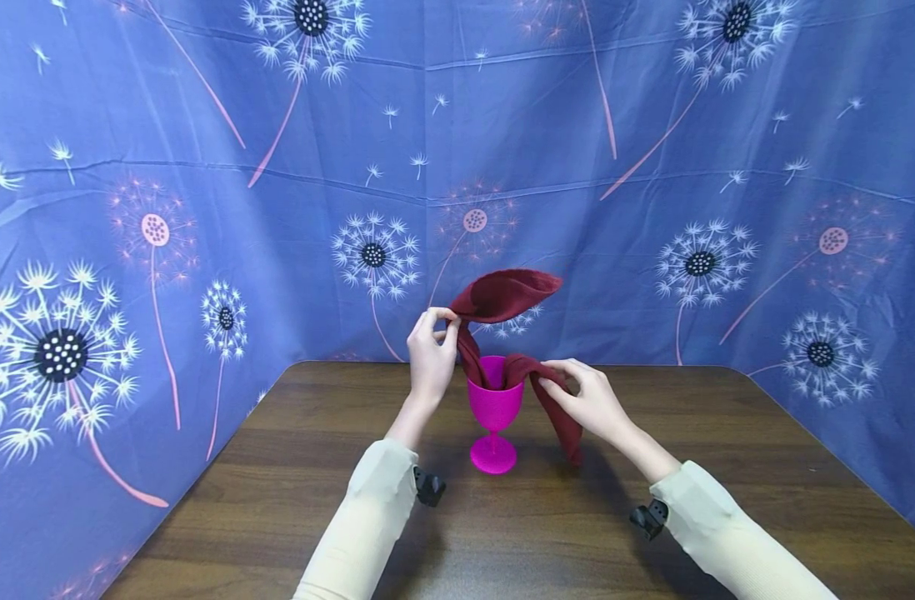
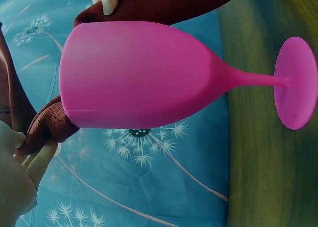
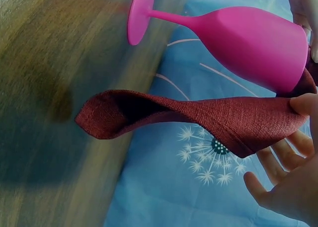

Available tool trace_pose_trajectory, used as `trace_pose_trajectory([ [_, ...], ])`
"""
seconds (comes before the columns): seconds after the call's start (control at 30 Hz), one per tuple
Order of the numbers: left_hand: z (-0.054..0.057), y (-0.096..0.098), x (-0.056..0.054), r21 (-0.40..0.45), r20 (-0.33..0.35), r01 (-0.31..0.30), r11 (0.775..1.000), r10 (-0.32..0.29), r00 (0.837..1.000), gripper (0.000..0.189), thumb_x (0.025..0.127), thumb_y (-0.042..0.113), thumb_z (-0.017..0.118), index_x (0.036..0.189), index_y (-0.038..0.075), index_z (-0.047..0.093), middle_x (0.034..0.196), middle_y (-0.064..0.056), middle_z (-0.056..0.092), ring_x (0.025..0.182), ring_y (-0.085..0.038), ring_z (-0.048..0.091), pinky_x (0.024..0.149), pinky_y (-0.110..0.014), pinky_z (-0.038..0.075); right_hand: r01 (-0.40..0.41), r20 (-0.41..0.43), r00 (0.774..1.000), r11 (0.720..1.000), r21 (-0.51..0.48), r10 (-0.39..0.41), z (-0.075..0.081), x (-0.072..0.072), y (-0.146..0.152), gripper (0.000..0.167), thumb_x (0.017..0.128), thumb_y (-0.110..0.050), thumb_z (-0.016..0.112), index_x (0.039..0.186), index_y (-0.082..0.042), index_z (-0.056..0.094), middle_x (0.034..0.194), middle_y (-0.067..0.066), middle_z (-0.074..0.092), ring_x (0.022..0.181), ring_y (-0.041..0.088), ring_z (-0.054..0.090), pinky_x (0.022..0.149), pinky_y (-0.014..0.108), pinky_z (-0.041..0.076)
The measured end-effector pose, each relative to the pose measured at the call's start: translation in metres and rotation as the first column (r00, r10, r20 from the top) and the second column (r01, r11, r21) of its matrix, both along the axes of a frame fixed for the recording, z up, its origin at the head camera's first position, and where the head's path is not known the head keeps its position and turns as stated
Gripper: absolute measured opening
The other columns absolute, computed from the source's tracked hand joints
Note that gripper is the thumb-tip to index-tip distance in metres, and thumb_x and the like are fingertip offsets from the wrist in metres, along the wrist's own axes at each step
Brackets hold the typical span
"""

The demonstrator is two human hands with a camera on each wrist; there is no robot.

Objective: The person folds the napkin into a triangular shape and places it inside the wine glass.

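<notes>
A bright pink goblet (image 1: 495, 408) stands upright on the table, its stem and round foot in plain sight. Tucked into its bowl is a dark red cloth napkin (image 1: 507, 297), with one end rising up to the left and the other draping over the right rim. My left hand (image 1: 433, 354) pinches the upper end, above which the cloth flares open into a leaf-like shape. At the right rim, my right hand (image 1: 588, 396) pinches the draping end between thumb and fingers. That end hangs as a rolled, pointed flap (image 3: 149, 113) beside the goblet. The napkin's middle is hidden inside the bowl.
The brown wooden table (image 1: 277, 500) runs back to a blue curtain (image 1: 577, 167) printed with dandelions, which surrounds it at the back and sides. Small black devices (image 1: 429, 487) sit at both sleeve cuffs.
</notes>
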State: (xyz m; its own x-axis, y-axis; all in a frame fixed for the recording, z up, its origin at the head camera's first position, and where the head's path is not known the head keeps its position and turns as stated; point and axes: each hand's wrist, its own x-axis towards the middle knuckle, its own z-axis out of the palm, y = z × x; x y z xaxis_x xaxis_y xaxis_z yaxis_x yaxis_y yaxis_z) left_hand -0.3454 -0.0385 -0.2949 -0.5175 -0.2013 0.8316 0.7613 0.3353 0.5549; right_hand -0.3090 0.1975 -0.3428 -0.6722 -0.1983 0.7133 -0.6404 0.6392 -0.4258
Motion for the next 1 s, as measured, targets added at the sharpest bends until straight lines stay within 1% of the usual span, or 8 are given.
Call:
trace_pose_trajectory([
  [0.17,-0.001,-0.003,-0.001,0.002,-0.011,0.012,1.0,-0.012,1.0,0.01,0.088,0.003,0.062,0.096,0.002,0.068,0.095,-0.012,0.067,0.088,-0.021,0.067,0.068,-0.027,0.056,0.014,0.002,1.0,1.0,0.006,-0.014,0.0,0.0,0.0,0.024,0.083,-0.015,0.07,0.106,-0.01,0.069,0.092,0.001,0.07,0.086,0.015,0.063,0.073,0.028,0.048],
  [0.33,-0.003,-0.005,-0.002,0.023,-0.02,0.011,1.0,-0.011,1.0,0.017,0.086,0.003,0.064,0.102,0.005,0.07,0.099,-0.012,0.067,0.092,-0.022,0.066,0.069,-0.031,0.056,0.024,0.004,1.0,1.0,0.012,-0.024,0.002,0.0,-0.001,0.024,0.083,-0.014,0.07,0.106,-0.008,0.069,0.093,0.002,0.07,0.088,0.018,0.064,0.075,0.033,0.048],
  [0.47,-0.005,-0.006,-0.003,0.057,-0.019,0.018,0.998,-0.017,1.0,0.017,0.085,0.002,0.065,0.102,0.002,0.068,0.098,-0.016,0.066,0.085,-0.025,0.065,0.062,-0.034,0.056,0.02,0.013,1.0,1.0,0.016,-0.02,0.003,0.0,-0.002,0.024,0.083,-0.014,0.07,0.106,-0.008,0.068,0.094,0.003,0.07,0.089,0.019,0.064,0.076,0.034,0.049],
  [0.57,-0.006,-0.007,-0.001,0.095,0.02,0.049,0.994,-0.051,0.999,0.016,0.085,-0.001,0.063,0.101,-0.004,0.065,0.099,-0.021,0.064,0.072,-0.03,0.064,0.052,-0.027,0.052,0.01,0.025,1.0,1.0,0.016,-0.011,0.004,0.0,-0.001,0.024,0.083,-0.014,0.07,0.107,-0.008,0.068,0.095,0.003,0.07,0.089,0.018,0.064,0.075,0.033,0.049],
  [0.67,0.0,-0.009,0.01,0.156,0.07,0.096,0.983,-0.108,0.992,0.016,0.085,-0.002,0.063,0.097,-0.01,0.057,0.1,-0.024,0.062,0.063,-0.033,0.064,0.047,-0.017,0.047,-0.008,0.045,0.999,1.0,0.014,0.007,0.005,-0.001,0.0,0.026,0.083,-0.013,0.07,0.108,-0.007,0.067,0.096,0.004,0.07,0.086,0.018,0.064,0.074,0.032,0.051],
  [0.77,0.008,-0.009,0.023,0.241,0.128,0.145,0.96,-0.179,0.975,0.024,0.083,-0.005,0.064,0.095,-0.015,0.046,0.097,-0.025,0.057,0.064,-0.034,0.064,0.048,-0.014,0.048,-0.026,0.065,0.998,0.999,0.02,0.025,0.006,-0.003,0.002,0.027,0.083,-0.014,0.07,0.109,-0.008,0.066,0.1,0.005,0.07,0.086,0.017,0.064,0.074,0.032,0.051],
  [0.87,0.01,-0.01,0.029,0.306,0.154,0.155,0.939,-0.209,0.966,0.03,0.081,-0.005,0.066,0.093,-0.015,0.04,0.09,-0.017,0.052,0.069,-0.022,0.062,0.052,-0.016,0.05,-0.047,0.093,0.995,0.998,0.029,0.044,0.006,-0.005,0.004,0.026,0.083,-0.016,0.071,0.107,-0.008,0.066,0.102,0.004,0.068,0.089,0.018,0.062,0.078,0.036,0.05],
  [1.0,0.012,-0.012,0.034,0.311,0.192,0.125,0.942,-0.191,0.963,0.032,0.08,-0.003,0.067,0.091,-0.013,0.038,0.085,-0.01,0.048,0.069,-0.017,0.06,0.053,-0.022,0.053,-0.075,0.197,0.978,0.997,0.025,0.069,0.008,-0.006,0.007,0.025,0.085,-0.022,0.069,0.107,-0.012,0.064,0.104,0.004,0.067,0.098,0.022,0.061,0.086,0.043,0.048],
])
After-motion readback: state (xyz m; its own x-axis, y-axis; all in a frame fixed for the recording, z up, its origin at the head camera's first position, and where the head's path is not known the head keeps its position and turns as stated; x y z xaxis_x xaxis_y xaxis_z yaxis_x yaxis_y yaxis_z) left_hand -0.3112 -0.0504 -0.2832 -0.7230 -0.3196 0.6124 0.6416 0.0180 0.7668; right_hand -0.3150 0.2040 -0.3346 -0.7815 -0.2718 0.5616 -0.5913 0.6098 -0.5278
